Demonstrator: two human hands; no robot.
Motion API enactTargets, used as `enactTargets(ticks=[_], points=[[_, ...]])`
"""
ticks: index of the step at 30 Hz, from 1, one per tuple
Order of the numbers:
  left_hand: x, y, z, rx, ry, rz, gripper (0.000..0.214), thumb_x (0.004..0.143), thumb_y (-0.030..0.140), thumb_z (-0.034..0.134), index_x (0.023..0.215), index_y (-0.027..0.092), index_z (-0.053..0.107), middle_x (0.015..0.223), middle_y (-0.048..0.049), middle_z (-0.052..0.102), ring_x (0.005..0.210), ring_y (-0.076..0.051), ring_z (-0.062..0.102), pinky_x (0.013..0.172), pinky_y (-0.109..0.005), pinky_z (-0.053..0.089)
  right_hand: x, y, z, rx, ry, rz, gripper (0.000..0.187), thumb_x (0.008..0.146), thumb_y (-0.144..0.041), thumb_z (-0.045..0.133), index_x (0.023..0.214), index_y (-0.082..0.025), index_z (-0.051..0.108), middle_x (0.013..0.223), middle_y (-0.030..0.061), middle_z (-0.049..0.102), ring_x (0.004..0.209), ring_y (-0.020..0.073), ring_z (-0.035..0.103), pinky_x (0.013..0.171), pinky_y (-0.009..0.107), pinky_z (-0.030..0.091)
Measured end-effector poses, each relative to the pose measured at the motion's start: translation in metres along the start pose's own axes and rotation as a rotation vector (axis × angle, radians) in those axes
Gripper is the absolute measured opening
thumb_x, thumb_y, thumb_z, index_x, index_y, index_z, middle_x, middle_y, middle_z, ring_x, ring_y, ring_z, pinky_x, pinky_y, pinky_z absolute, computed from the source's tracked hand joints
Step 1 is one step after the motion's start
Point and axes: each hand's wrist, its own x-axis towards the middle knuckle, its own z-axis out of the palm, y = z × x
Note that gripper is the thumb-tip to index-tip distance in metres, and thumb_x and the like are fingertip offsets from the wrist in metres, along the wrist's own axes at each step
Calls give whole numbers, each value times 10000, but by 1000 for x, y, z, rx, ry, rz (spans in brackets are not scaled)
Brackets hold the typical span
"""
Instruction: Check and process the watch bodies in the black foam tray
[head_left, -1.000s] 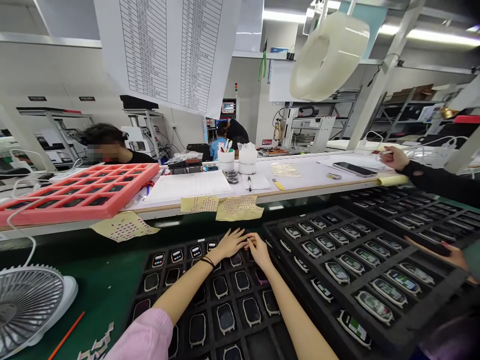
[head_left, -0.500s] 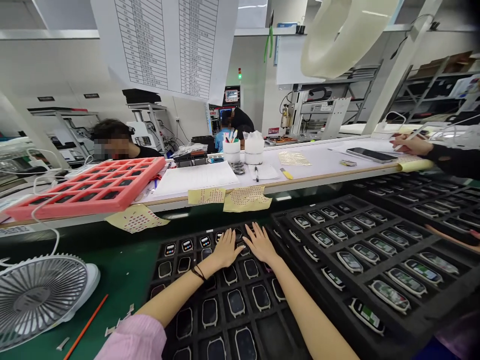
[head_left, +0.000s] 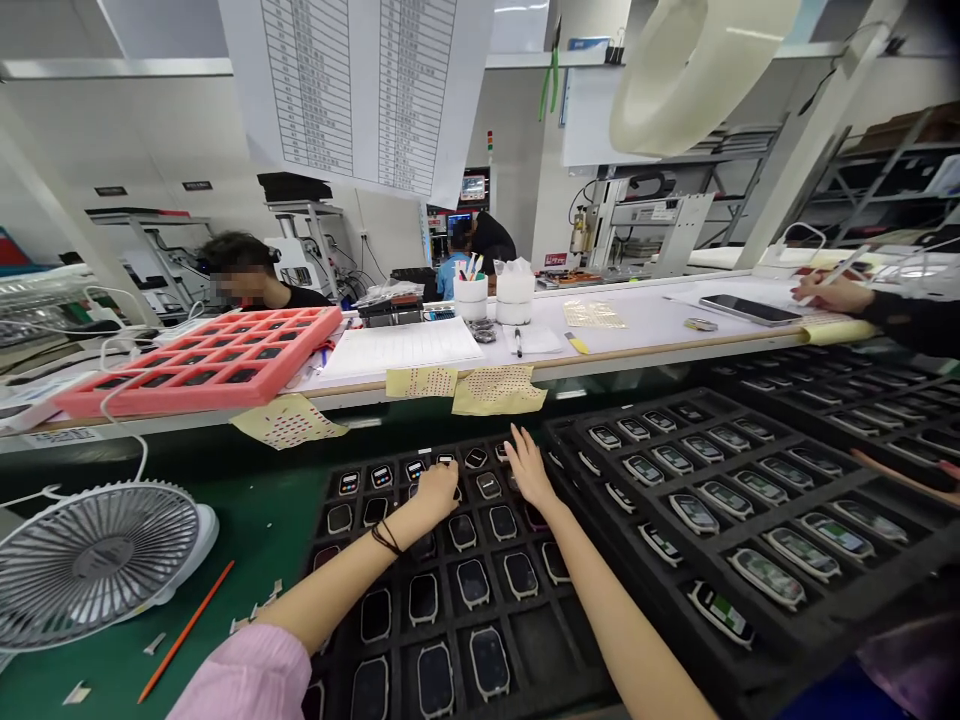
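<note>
Smartwatches lie in the square pockets of a black foam tray (head_left: 540,640) in front of me. Several watches in the back row, such as one lit watch (head_left: 381,476), show bright screens; most others are dark. My left hand (head_left: 437,492) is curled over the upper rows, and its fingertips hide whatever is under or between them. Just right of it lies a watch (head_left: 488,486) with a small white mark on its screen. My right hand (head_left: 531,470) rests at the tray's back right corner, fingers stretched out, near a watch (head_left: 501,453) partly covered by them.
More foam trays of watches (head_left: 694,512) stand to the right. On the left are a white fan (head_left: 105,560) and an orange stick (head_left: 187,630). A shelf behind carries a pink foam tray (head_left: 210,405), papers and cups. Another person's hand (head_left: 836,292) is at the far right.
My left hand has curled its spread fingers and drawn slightly left, uncovering watches beside it. My right hand stays at the back corner, fingers still stretched. The view has shifted a little.
</note>
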Motion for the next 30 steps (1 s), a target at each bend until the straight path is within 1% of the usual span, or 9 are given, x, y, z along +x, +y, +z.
enactTargets(ticks=[5, 8, 10, 14, 17, 20, 22, 25, 30], points=[[3, -11, 0, -139, 17, 40, 434, 596, 172, 720, 980, 150, 520, 927, -102, 663, 864, -267, 637, 718, -326, 482, 0, 2, -10, 114, 103, 58, 641, 924, -560, 167, 1446, -206, 274, 1473, 146, 304, 1370, 290, 264, 1076, 475, 276], [-1, -34, -6, -247, 46, 66, 400, 687, 252, 662, 1038, 169, 491, 905, -44, 664, 826, -189, 641, 706, -261, 479, -1, 1, -10, 163, 117, 52, 638, 914, -583, 200, 1424, -217, 318, 1442, 144, 335, 1355, 299, 286, 1082, 484, 269], [-7, -53, -13, -287, 70, 79, 393, 736, 258, 611, 1092, 168, 473, 953, -43, 653, 866, -163, 630, 739, -244, 477, -2, 1, -9, 190, 118, 36, 621, 912, -586, 220, 1411, -235, 337, 1433, 134, 342, 1349, 297, 295, 1085, 485, 266], [-22, -80, -22, -266, 69, 114, 377, 664, 201, 640, 1030, 185, 547, 985, -41, 634, 920, -194, 606, 807, -281, 466, -2, 1, -6, 215, 119, 4, 604, 914, -578, 239, 1387, -226, 373, 1406, 144, 363, 1339, 302, 306, 1084, 501, 263], [-29, -80, -16, -210, 18, 135, 414, 590, 125, 665, 995, 176, 594, 1010, -65, 641, 937, -236, 611, 818, -301, 465, -2, 1, -5, 215, 120, -13, 587, 915, -570, 257, 1369, -226, 398, 1387, 147, 377, 1329, 303, 320, 1075, 511, 277], [-31, -71, -6, -159, 8, 135, 508, 578, 61, 647, 1073, 155, 588, 1113, -118, 620, 1024, -283, 587, 861, -336, 453, -3, 0, -5, 205, 119, -27, 565, 918, -559, 266, 1352, -231, 416, 1364, 141, 393, 1317, 296, 338, 1073, 507, 286], [-31, -68, -5, -143, 7, 147, 527, 580, 61, 657, 1091, 171, 591, 1119, -105, 627, 1044, -282, 580, 882, -335, 445, -4, -1, -5, 195, 112, -38, 559, 920, -552, 265, 1342, -223, 426, 1350, 145, 399, 1309, 294, 349, 1072, 505, 291], [-35, -72, -12, -139, 19, 159, 494, 598, 121, 695, 1080, 190, 607, 1096, -67, 648, 1036, -249, 588, 891, -293, 440, -6, -3, -5, 185, 97, -62, 560, 918, -549, 269, 1324, -204, 444, 1339, 156, 401, 1300, 298, 356, 1071, 509, 293], [-56, -99, -36, -94, 44, 96, 460, 638, 152, 678, 1092, 194, 616, 1088, -68, 649, 1003, -244, 606, 860, -289, 453, -6, -5, -6, 184, 86, -87, 543, 918, -543, 274, 1307, -209, 452, 1322, 152, 404, 1287, 295, 368, 1072, 507, 295]])
